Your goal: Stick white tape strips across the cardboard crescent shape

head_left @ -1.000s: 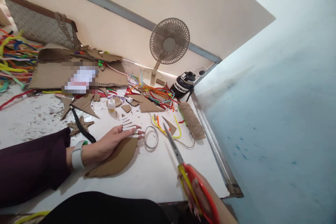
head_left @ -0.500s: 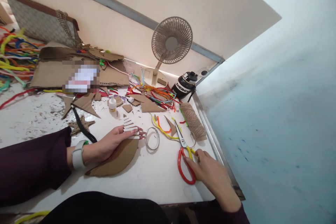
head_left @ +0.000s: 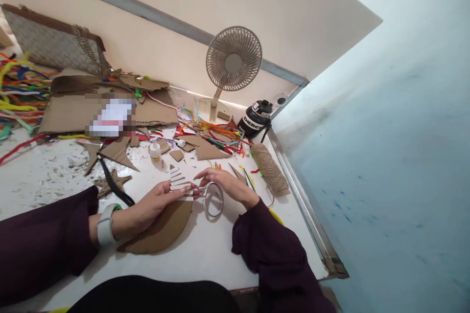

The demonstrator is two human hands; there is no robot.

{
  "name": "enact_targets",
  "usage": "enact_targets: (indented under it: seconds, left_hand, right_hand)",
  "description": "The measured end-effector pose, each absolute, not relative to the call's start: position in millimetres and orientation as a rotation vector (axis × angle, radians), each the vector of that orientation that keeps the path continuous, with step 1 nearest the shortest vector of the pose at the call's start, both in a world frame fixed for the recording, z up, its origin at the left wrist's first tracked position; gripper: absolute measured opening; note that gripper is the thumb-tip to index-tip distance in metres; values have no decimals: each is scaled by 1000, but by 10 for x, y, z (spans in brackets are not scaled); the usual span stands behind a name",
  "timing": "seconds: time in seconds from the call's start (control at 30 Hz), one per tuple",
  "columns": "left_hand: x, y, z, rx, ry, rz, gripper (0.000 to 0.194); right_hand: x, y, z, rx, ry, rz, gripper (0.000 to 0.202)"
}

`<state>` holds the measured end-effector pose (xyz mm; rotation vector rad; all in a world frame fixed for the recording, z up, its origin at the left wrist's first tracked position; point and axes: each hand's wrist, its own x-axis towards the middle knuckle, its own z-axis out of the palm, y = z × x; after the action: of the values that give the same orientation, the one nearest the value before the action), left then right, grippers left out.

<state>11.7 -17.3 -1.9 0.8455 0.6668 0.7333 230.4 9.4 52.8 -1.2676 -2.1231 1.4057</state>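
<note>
My left hand (head_left: 156, 205) is closed around a brown curved cardboard piece (head_left: 167, 230) whose far, pointed end is crossed by white strips (head_left: 180, 185). The thumb presses on those strips. My right hand (head_left: 225, 183) hovers by the strips with fingers stretched out and apart, close to the left fingertips; whether they touch, I cannot tell. Just under the right hand a thin ring (head_left: 206, 200), like a nearly used tape roll, stands on the white table (head_left: 216, 259). The scissors (head_left: 276, 216) lie on the table, mostly hidden by my right forearm.
A twine roll (head_left: 270, 169), a black bottle (head_left: 253, 120) and a fan (head_left: 234, 63) stand toward the right and back. A small glue bottle (head_left: 155, 151), cardboard scraps (head_left: 213, 149) and a cardboard star (head_left: 113, 183) lie beyond my left hand. Pipe cleaners (head_left: 22, 88) pile at far left.
My right hand has let go of the scissors and moved left and away from me to the strips. My left hand keeps its hold on the cardboard piece. The view has shifted slightly.
</note>
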Motion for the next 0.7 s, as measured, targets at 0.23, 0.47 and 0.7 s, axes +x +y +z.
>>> enact_targets:
  seconds: [0.23, 0.47, 0.7]
  left_hand:
    - [63, -61, 83, 912, 616, 766, 25]
    - [-30, -20, 131, 980, 544, 732, 21]
    - [-10, -15, 121, 970, 574, 720, 22]
  right_hand:
    - [2359, 60, 425, -1297, -1881, 1664, 44]
    - [2423, -5, 584, -1226, -1838, 1627, 39]
    - [2450, -4, 541, -1268, -1892, 1443, 34]
